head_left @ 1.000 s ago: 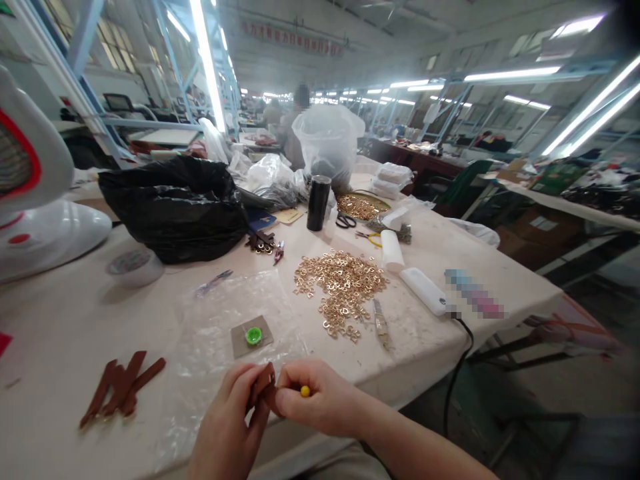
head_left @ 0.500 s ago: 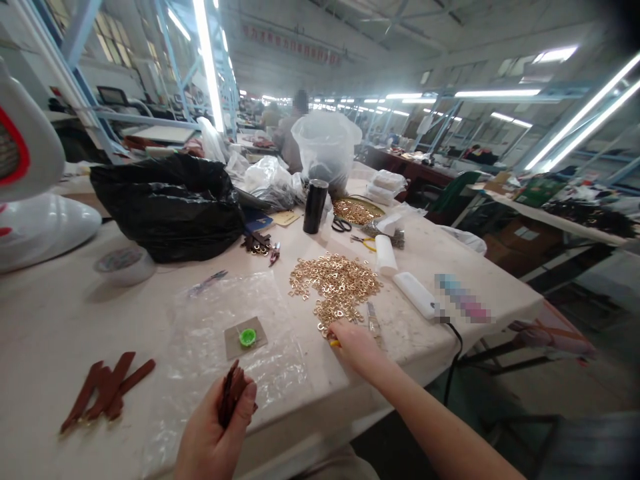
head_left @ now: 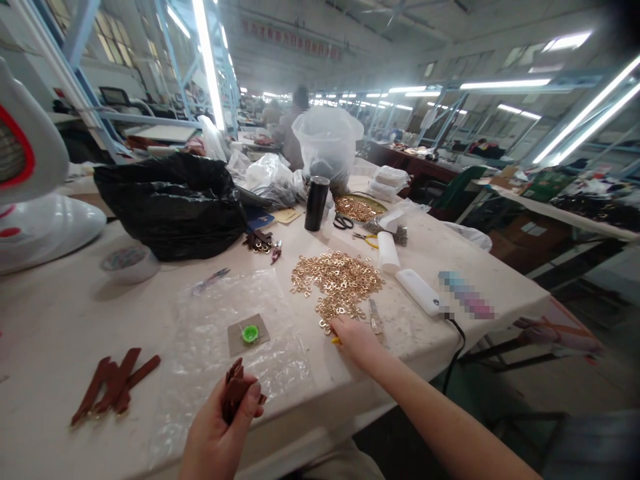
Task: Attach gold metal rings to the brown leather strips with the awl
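Strips (head_left: 238,395): gripped in a brown bunch by the left hand (head_left: 223,421), near side of the desk (head_left: 345,383). Curled the right hand (head_left: 357,340) around a yellow-ended tool (head_left: 335,341) at the near end of the gold rings (head_left: 337,281); could not tell whether pinching any.

Cannot see the fingertips of the right hand (head_left: 354,337), turned down at the near fringe of the gold rings (head_left: 340,277); cannot tell whether pinching any. Can make out just an end of a yellow thing (head_left: 336,341), otherwise hidden by that hand. Cannot count the brown strips (head_left: 237,393) bunched in the left hand (head_left: 219,423), partly covered by that grip. Cannot follow the white machine (head_left: 50,157) on the table's (head_left: 45,320) left side past the view's edge. Cannot make out the pixelated object (head_left: 466,295) near the right corner, nor read the blurred red banner (head_left: 293,41) beyond the far edge.
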